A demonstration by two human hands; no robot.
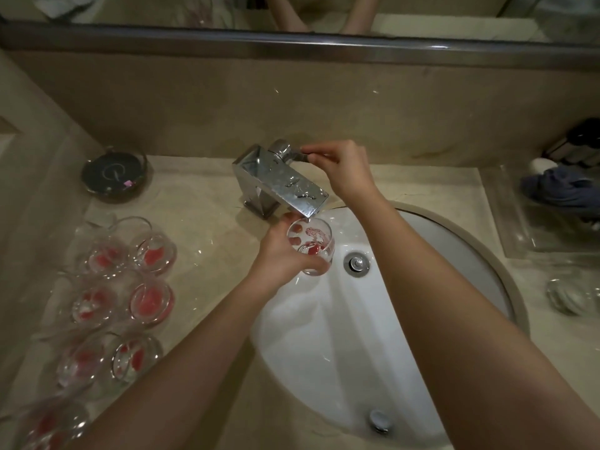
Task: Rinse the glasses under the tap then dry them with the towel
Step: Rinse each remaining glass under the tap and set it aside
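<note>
Glasses (123,287) with red residue stand in rows on the counter (207,203), well to the left of the grip. Next, the left hand (285,254) wraps round one glass (313,245), fingers closed on its side, holding it upright over the white sink (357,336), mouth directly below the tap (282,183) spout; red streaks swirl inside. Right of that grip and above it, the right hand (341,167) pinches the tap's lever (300,156) between thumb and fingers. Far right lies a dark blue cloth (558,186).
</note>
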